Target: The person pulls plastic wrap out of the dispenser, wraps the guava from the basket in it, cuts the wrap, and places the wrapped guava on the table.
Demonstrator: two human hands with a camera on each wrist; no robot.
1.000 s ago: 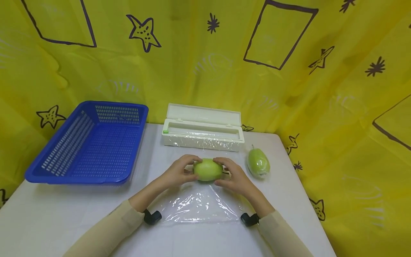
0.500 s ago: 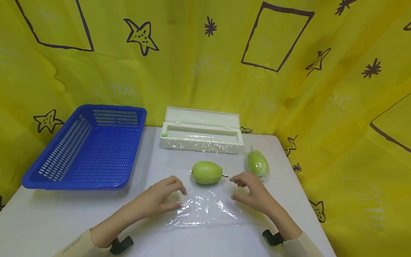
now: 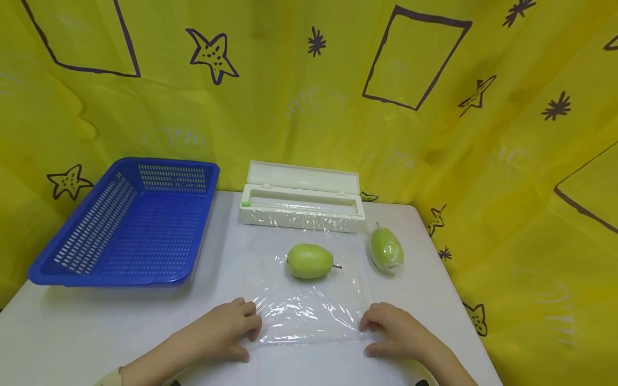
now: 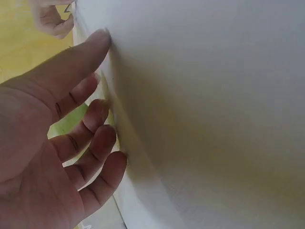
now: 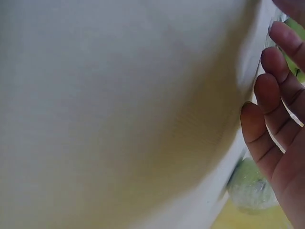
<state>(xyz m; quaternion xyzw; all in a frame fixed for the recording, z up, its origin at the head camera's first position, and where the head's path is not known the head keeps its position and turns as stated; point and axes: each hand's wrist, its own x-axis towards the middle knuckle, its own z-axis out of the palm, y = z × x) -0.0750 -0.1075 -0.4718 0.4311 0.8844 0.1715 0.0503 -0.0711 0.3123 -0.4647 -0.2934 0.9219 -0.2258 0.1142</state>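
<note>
In the head view, the bare green fruit (image 3: 310, 261) lies on its side on clear film (image 3: 289, 316), directly on the near side of the white box (image 3: 302, 219), with the wrapped fruit (image 3: 386, 250) off the box's near right corner and the blue basket (image 3: 103, 279) to its left. Farther toward the person from the box, the left hand (image 3: 235, 327) and right hand (image 3: 398, 329) sit at the film's near corners, fingers loosely bent, thumbs apart. The step looks like taking up that near edge; it would go best by pinching both corners at once, lifting evenly and keeping light tension so the film does not fold onto itself or roll the fruit. The film's outline is faint, and whether any fingertip touches it is hard to tell. In the left wrist view, a gap shows between thumb and fingers, which meet the table (image 4: 214, 95) seen edge-on; a green patch behind them is mostly hidden, and no film edge can be picked out. In the right wrist view, the fingers are spread slightly, the thumb is nearly all cut off, and any film at the fingertips is unclear.
</note>
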